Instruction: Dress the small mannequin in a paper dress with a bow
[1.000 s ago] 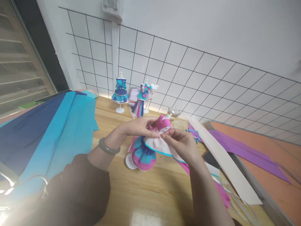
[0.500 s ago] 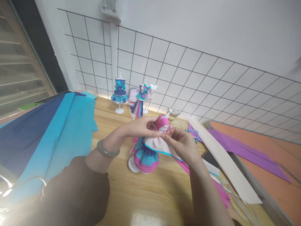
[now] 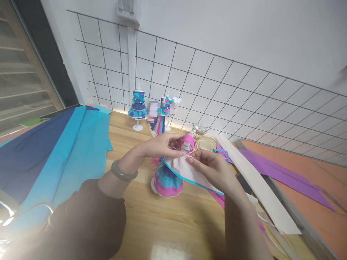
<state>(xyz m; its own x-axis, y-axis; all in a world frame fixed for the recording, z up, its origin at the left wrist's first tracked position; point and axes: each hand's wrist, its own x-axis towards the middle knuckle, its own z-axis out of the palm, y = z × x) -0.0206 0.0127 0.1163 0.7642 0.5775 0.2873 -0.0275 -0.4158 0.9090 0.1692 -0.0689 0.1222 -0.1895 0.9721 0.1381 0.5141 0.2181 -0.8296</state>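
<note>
A miniature dress form (image 3: 187, 143) with a pink bodice leans in front of me, its white base partly behind the skirt. Below the waist hangs a blue, navy and pink skirt (image 3: 168, 182). Across the waist lies a strip of white fabric (image 3: 187, 169) with a turquoise edge, gathered at its top. My left hand (image 3: 164, 146), a bangle on its wrist, closes on the strip's gathered edge, thumb on top. Just right of it, my right hand (image 3: 210, 166) pinches the same strip, which trails away under that hand.
Other small dress forms stand at the back, one in a tiered blue dress (image 3: 138, 106). Blue crepe sheets (image 3: 78, 151) cover the table's left. On the right lie a long cream strip (image 3: 260, 184), a purple strip (image 3: 287, 177) and ribbons. A black wire grid (image 3: 206, 83) backs the table.
My right hand has shifted slightly right and down along the white strip. More of the strip now spreads rightward over the skirt, and the dress form has turned a little.
</note>
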